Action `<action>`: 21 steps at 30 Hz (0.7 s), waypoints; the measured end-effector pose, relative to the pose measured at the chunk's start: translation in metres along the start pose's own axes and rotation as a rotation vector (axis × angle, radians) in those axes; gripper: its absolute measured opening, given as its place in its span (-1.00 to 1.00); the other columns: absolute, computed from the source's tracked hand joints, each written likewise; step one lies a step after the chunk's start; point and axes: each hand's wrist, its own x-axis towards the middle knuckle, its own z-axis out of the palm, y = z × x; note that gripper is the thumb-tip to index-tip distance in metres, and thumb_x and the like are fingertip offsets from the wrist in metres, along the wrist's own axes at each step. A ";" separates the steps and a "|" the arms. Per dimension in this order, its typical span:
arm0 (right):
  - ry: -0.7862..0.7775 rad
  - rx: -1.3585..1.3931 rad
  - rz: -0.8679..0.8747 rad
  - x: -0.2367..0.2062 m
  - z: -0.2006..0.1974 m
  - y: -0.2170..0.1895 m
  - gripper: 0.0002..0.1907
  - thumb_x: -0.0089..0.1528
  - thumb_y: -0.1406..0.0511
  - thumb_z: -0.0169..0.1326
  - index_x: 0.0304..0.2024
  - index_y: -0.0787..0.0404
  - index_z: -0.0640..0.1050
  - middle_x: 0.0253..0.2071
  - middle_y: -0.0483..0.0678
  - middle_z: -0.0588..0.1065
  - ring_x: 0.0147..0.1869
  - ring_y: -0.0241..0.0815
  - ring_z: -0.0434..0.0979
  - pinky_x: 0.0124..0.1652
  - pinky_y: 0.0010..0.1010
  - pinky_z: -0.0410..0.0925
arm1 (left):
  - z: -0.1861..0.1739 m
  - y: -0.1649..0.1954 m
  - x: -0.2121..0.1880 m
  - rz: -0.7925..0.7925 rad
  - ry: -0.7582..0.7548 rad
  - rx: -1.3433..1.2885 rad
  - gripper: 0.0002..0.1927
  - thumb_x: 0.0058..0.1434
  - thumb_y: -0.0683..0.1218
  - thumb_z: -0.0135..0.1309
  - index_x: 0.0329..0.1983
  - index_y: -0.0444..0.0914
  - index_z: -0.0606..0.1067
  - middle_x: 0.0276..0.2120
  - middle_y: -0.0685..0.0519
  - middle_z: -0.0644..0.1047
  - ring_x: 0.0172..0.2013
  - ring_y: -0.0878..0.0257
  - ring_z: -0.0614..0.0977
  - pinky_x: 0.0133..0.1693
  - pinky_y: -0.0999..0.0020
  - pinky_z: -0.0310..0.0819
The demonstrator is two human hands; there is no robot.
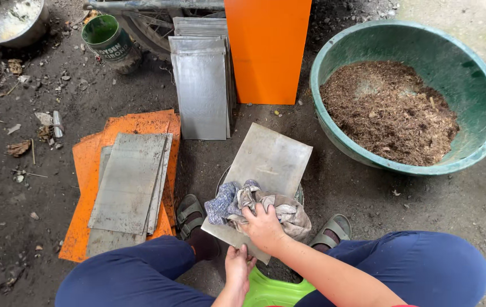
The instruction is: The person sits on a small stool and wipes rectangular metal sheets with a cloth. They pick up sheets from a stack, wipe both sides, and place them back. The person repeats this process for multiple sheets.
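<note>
A grey metal plate (268, 162) lies tilted over a small bucket between my feet. My right hand (263, 227) presses a crumpled grey and blue rag (237, 202) onto the plate's near part. My left hand (238, 266) grips the plate's near edge from below. Both knees in dark blue trousers frame the bottom of the view.
Several grey plates (129, 182) lie stacked on an orange board (83, 165) at left. More plates (200, 85) lean upright beside an orange panel (267, 51). A big green basin (482, 96) of brown sawdust stands right. A green can (106, 37) and a metal bowl (7, 20) sit at the back.
</note>
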 end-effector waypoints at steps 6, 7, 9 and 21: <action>0.040 -0.212 0.382 0.026 -0.018 0.109 -0.32 0.13 0.11 0.11 0.33 -0.15 0.33 0.09 0.05 0.38 0.12 0.22 0.37 0.12 0.41 0.21 | 0.007 0.001 0.002 0.198 0.032 0.171 -0.87 0.39 -0.14 0.03 -0.23 -0.28 0.37 -0.42 0.11 0.46 -0.46 0.36 0.47 -0.39 0.40 0.44; 0.089 -0.258 0.462 0.032 -0.024 0.132 -0.32 0.13 0.11 0.12 0.33 -0.18 0.34 0.08 0.06 0.38 0.11 0.23 0.38 0.07 0.35 0.25 | 0.006 0.006 0.003 0.227 0.021 0.172 -0.88 0.39 -0.15 0.03 -0.21 -0.29 0.37 -0.42 0.10 0.45 -0.47 0.37 0.46 -0.40 0.40 0.43; 0.074 -0.312 0.594 0.040 -0.034 0.163 -0.44 0.18 0.13 0.11 0.26 -0.20 0.39 0.12 0.03 0.37 0.14 0.21 0.38 0.01 0.20 0.30 | 0.006 0.018 0.007 0.286 -0.006 0.173 -0.89 0.39 -0.15 0.03 -0.18 -0.30 0.38 -0.43 0.09 0.42 -0.48 0.38 0.43 -0.43 0.41 0.40; -0.113 -0.074 -0.029 0.033 -0.044 -0.049 -0.56 0.18 0.20 0.04 0.14 0.02 0.53 0.13 0.11 0.36 0.21 0.22 0.32 0.03 0.19 0.28 | 0.001 0.082 0.021 0.281 -0.087 0.031 -0.63 0.24 -0.31 -0.01 0.13 -0.30 0.41 -0.05 -0.06 0.63 -0.09 0.17 0.65 -0.04 0.28 0.52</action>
